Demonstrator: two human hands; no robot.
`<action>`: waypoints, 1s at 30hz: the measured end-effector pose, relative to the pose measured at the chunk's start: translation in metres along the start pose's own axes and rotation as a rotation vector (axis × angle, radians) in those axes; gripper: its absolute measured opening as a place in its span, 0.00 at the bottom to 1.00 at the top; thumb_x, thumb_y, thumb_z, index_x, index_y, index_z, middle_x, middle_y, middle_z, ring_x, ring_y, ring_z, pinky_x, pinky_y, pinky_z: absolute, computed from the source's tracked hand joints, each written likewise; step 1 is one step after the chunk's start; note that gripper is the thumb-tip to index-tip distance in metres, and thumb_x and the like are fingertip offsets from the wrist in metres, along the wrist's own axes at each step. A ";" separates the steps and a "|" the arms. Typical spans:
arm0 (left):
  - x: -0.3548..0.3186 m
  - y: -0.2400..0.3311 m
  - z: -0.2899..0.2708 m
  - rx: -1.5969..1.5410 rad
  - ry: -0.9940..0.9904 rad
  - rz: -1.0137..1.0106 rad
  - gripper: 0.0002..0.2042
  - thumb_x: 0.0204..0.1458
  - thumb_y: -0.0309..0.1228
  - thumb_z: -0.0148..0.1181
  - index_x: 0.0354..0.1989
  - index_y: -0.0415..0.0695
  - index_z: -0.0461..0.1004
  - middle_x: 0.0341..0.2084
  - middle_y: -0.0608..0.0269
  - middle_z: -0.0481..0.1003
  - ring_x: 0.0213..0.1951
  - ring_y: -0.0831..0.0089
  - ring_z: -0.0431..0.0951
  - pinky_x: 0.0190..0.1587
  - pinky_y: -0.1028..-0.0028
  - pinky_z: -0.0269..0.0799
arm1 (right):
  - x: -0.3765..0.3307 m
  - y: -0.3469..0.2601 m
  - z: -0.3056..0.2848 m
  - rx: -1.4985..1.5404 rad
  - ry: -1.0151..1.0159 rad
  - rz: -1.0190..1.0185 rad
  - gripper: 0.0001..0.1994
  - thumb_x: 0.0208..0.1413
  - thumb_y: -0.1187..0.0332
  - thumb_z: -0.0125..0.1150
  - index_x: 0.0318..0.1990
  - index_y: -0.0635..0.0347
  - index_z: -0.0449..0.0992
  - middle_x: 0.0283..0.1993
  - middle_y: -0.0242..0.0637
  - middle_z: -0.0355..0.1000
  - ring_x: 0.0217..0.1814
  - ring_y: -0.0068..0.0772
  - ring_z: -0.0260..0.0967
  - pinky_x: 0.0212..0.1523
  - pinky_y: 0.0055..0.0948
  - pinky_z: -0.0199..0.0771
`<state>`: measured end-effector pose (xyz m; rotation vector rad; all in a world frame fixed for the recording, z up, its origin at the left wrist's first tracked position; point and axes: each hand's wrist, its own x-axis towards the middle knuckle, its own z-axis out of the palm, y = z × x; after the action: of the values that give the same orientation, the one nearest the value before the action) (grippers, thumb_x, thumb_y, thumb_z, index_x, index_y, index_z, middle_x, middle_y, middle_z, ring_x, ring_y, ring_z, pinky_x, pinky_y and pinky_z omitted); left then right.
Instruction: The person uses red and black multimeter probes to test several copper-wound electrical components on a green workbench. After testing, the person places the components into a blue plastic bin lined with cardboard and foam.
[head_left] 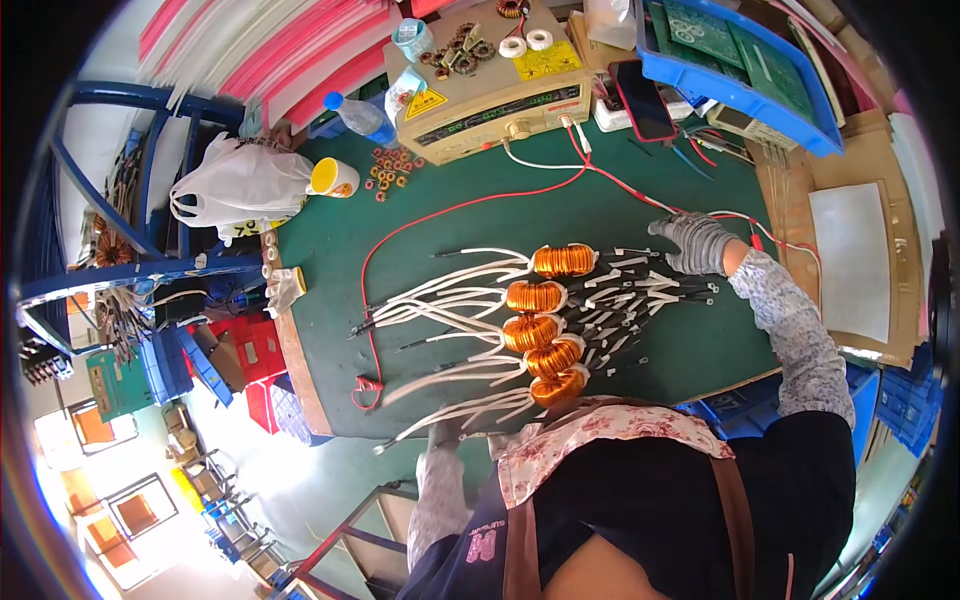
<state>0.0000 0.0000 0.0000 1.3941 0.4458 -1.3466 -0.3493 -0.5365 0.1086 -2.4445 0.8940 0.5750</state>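
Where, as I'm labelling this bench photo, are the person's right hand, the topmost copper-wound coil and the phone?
Right hand (698,244): head view, back of the gray glove.
Topmost copper-wound coil (564,261): head view, middle of its winding.
Phone (643,101): head view, middle of its dark screen.

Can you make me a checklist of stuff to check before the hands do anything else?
1. Copper coils lined up: ok, five sit in a rough column on the green table.
2. Black wires neatly separated: not ok, they overlap.
3. Right hand gloved: ok.
4. Left hand holding something: cannot tell, it's partly hidden by the table edge.
5. Yellow cup away from the coils: ok, it's at the far left.
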 end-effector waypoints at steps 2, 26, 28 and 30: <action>0.026 0.014 -0.044 0.115 0.182 -0.118 0.11 0.48 0.37 0.57 0.31 0.40 0.70 0.19 0.60 0.72 0.19 0.67 0.72 0.18 0.73 0.69 | -0.002 -0.009 -0.004 0.092 0.114 -0.057 0.27 0.42 0.66 0.58 0.54 0.58 0.63 0.52 0.48 0.65 0.53 0.46 0.62 0.55 0.37 0.61; 0.186 0.209 0.321 2.064 -0.011 0.612 0.23 0.40 0.28 0.54 0.50 0.51 0.67 0.47 0.58 0.68 0.49 0.56 0.67 0.56 0.63 0.56 | 0.161 -0.068 0.017 0.289 0.367 0.151 0.28 0.39 0.60 0.60 0.50 0.62 0.66 0.45 0.48 0.70 0.47 0.45 0.67 0.47 0.36 0.67; 0.205 0.221 0.281 1.891 -0.044 1.090 0.24 0.39 0.30 0.56 0.50 0.52 0.67 0.46 0.59 0.68 0.50 0.59 0.66 0.56 0.62 0.56 | 0.150 -0.077 0.025 -0.057 0.677 -0.025 0.27 0.40 0.62 0.59 0.51 0.63 0.65 0.45 0.47 0.69 0.48 0.46 0.66 0.47 0.36 0.66; 0.197 0.218 0.275 1.802 -0.080 1.396 0.25 0.38 0.31 0.57 0.50 0.53 0.67 0.46 0.60 0.68 0.50 0.61 0.65 0.56 0.61 0.56 | 0.119 -0.100 0.028 0.034 0.603 -0.036 0.27 0.41 0.63 0.58 0.52 0.60 0.64 0.46 0.47 0.68 0.48 0.47 0.65 0.48 0.37 0.66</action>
<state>0.1117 -0.3861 -0.0131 2.1043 -1.9596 -0.2545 -0.2041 -0.5111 0.0519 -2.6327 1.0612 -0.2139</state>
